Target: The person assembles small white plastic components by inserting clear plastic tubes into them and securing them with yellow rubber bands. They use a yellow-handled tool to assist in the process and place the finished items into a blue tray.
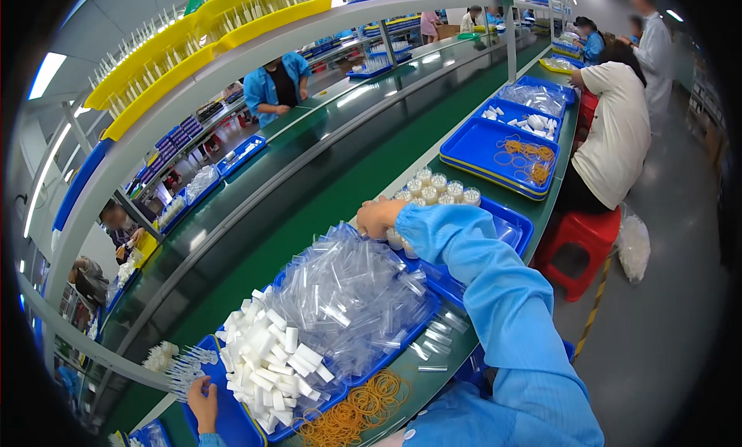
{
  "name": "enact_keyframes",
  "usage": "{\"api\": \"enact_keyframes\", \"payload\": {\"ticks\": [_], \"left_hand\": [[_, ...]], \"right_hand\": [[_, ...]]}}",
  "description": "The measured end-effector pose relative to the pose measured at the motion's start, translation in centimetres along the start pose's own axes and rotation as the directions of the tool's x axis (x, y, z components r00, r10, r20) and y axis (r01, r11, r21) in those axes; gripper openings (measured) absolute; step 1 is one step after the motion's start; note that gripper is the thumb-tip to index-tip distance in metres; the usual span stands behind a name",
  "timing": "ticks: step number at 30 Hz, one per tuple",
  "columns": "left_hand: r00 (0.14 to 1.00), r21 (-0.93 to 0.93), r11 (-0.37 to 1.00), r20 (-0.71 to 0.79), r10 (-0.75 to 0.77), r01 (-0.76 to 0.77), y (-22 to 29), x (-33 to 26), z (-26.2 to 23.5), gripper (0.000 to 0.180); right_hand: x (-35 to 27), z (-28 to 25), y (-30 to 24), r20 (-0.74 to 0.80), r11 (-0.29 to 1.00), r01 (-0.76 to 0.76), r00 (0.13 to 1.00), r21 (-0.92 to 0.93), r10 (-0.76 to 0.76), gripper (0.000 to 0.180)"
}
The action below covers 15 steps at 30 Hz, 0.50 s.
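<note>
My right hand (377,217) reaches across to the far edge of a pile of clear plastic tubes (348,292), beside round bundles (437,190) of clear tubes with pale contents. Its fingers curl downward, and their tips are hidden. At the lower left, my left hand (202,407) is closed, with thumb and fingers curled next to a cluster of thin clear plastic pieces (189,367). Whether it grips one of them does not show. White cylindrical pieces (270,362) are heaped between that hand and the tubes.
Orange rubber bands (359,404) lie along the near table edge. Stacked blue trays (471,149) with more bands stand farther along the bench. Overhead, a shelf carries yellow trays (209,41). A person in a cream top (614,130) sits by a red stool (580,250).
</note>
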<state>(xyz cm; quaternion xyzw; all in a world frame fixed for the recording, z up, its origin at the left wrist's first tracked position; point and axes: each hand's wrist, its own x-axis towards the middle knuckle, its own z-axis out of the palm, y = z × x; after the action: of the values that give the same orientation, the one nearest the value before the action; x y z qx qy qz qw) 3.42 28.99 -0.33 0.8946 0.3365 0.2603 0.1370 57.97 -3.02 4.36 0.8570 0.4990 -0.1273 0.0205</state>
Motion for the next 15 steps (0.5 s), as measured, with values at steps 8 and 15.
{"api": "enact_keyframes", "payload": {"ticks": [8, 15], "left_hand": [[0.998, -0.038, 0.997, 0.005, 0.066, -0.066, 0.5, -0.6, -0.1, 0.023], [1.000, -0.079, 0.996, -0.003, 0.030, -0.030, 1.2, -0.9, -0.8, 0.022]], "right_hand": [[-0.2, 0.4, 1.5, -0.007, 0.996, 0.067, 0.998, 0.054, -0.067, 0.042], [0.1, 0.0, 2.3, 0.029, 0.989, 0.104, 0.994, 0.106, -0.108, 0.038]]}}
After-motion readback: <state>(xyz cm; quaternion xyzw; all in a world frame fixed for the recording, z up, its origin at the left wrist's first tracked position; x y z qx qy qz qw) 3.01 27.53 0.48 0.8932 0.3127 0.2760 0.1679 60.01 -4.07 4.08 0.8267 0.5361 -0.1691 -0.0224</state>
